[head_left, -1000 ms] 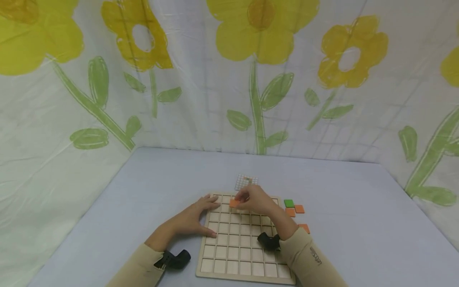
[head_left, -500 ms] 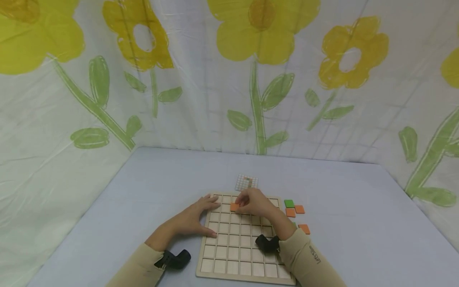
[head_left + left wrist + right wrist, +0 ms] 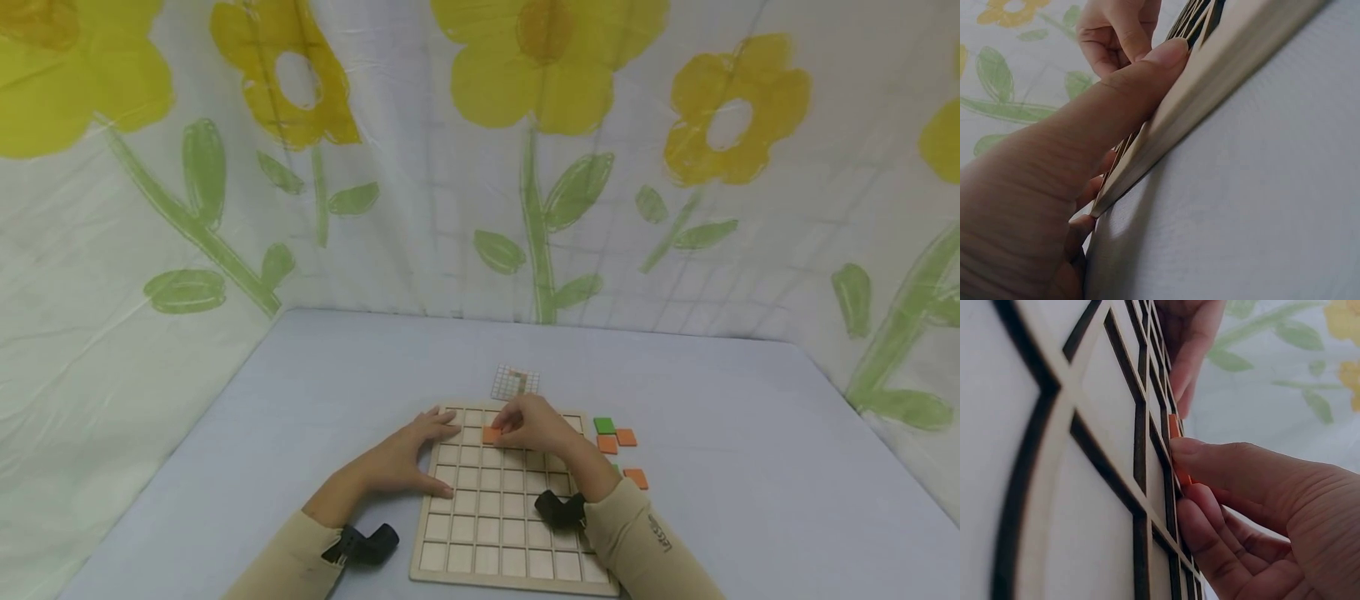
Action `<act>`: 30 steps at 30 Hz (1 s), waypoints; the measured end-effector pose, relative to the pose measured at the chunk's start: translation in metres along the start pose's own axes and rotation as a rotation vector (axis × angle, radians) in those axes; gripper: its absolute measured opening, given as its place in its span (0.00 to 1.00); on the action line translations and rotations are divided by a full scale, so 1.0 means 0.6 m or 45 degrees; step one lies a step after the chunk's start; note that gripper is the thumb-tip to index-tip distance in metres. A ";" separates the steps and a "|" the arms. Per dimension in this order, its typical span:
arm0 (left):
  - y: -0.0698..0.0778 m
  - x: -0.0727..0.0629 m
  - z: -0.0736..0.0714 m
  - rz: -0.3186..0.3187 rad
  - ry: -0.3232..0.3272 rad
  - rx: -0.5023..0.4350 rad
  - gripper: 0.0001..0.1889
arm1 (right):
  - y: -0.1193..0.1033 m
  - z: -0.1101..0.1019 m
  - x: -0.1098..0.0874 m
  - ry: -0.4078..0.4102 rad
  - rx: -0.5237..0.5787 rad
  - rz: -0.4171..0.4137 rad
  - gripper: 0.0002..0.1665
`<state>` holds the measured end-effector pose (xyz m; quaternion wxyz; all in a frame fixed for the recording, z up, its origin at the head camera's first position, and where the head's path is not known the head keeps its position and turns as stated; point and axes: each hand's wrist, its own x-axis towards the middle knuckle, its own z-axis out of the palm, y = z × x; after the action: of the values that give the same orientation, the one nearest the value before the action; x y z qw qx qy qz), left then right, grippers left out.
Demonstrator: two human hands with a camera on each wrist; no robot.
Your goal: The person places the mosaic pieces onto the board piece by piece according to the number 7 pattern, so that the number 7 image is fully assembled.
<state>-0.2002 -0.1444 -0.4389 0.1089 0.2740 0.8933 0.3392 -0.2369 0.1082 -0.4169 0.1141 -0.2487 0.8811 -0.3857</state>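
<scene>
A wooden grid board [image 3: 480, 578] with square cells lies on the table. My right hand [image 3: 536, 423] pinches a square orange tile [image 3: 489, 436] between thumb and fingers over a cell in the second row from the far edge. The right wrist view shows the orange tile [image 3: 1174, 427] low at the grid ribs, its edge partly covered by the thumb. Along the board's left side rests my left hand [image 3: 401, 457], fingers spread, with the thumb [image 3: 1169, 55] on the rim. Part of the board is hidden under my right forearm.
Right of the board lie a green tile [image 3: 604, 426] and several orange tiles [image 3: 626, 437], with another green one [image 3: 616, 471] mostly behind my right arm. A small card [image 3: 515, 381] printed with a coloured grid pattern lies beyond the far edge. Behind hangs a flowered curtain [image 3: 420, 208].
My right hand has come slightly down and nearer with the orange tile, which now sits lower at its cell. My left hand has stayed in place.
</scene>
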 end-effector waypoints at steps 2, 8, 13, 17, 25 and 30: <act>0.000 -0.001 0.000 0.001 0.000 -0.007 0.46 | 0.001 0.000 0.001 0.000 -0.001 -0.009 0.12; 0.002 -0.002 0.000 0.006 -0.002 -0.009 0.46 | 0.005 0.002 -0.001 0.003 0.007 -0.021 0.12; 0.000 0.000 0.000 -0.013 -0.004 0.004 0.47 | 0.001 -0.001 -0.006 0.007 0.034 -0.086 0.12; -0.002 -0.001 0.000 -0.011 -0.006 0.008 0.47 | 0.001 0.000 -0.006 0.012 0.030 -0.075 0.12; -0.002 -0.001 0.000 0.008 -0.007 -0.001 0.46 | 0.002 0.006 -0.003 0.029 0.005 0.017 0.11; 0.000 -0.002 0.000 0.011 -0.003 0.002 0.46 | 0.002 0.003 -0.002 0.012 0.036 0.033 0.13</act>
<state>-0.1994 -0.1452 -0.4388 0.1082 0.2783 0.8923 0.3386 -0.2356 0.1084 -0.4189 0.1187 -0.2337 0.8793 -0.3977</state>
